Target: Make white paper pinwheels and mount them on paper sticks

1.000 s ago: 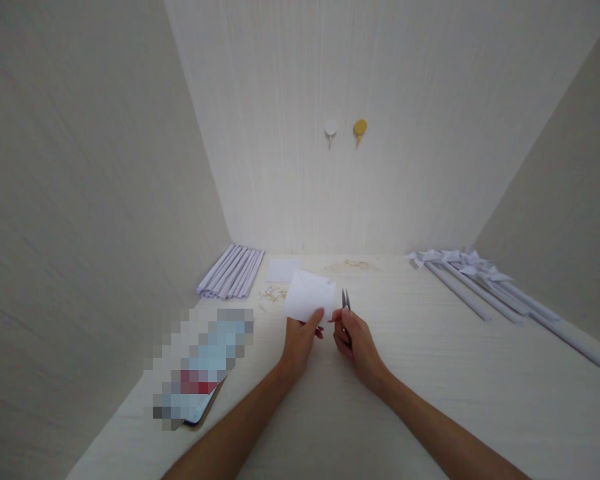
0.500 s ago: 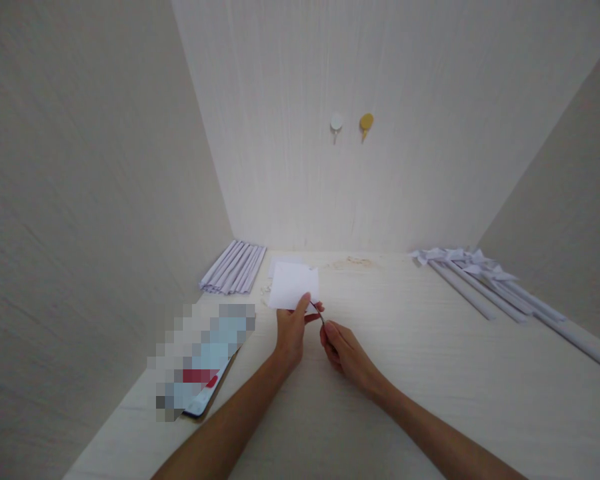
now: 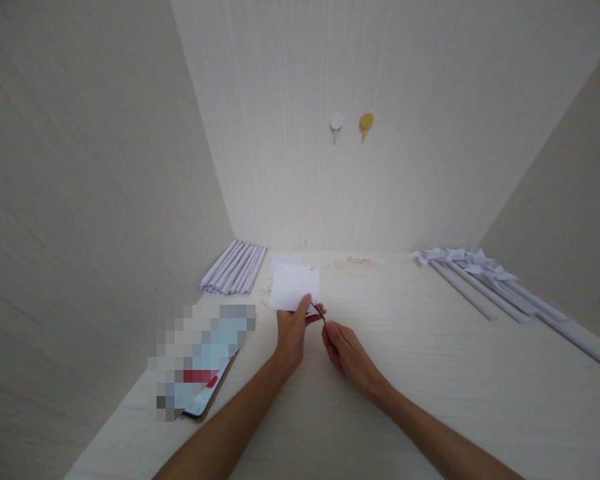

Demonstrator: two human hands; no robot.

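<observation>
A white square of paper (image 3: 294, 285) is pinched in my left hand (image 3: 293, 327), thumb on top and fingers underneath. My right hand (image 3: 344, 348) is closed around what looks like a small pair of scissors (image 3: 321, 314). Only their thin dark blades show, reaching the paper's lower right corner beside my left fingers; the handles are hidden in my palm. Another white sheet (image 3: 285, 264) lies on the table behind the held paper. Small paper scraps (image 3: 265, 291) lie just left of it.
Several rolled paper tubes (image 3: 234, 268) lie side by side at the back left. Longer paper sticks with folded ends (image 3: 500, 287) lie at the back right. A partly blurred phone (image 3: 207, 393) rests at the left. A white hook (image 3: 336, 123) and a yellow hook (image 3: 367, 122) are on the wall.
Both hands have shifted very slightly to the right with the paper and the scissors. Their grips look the same.
</observation>
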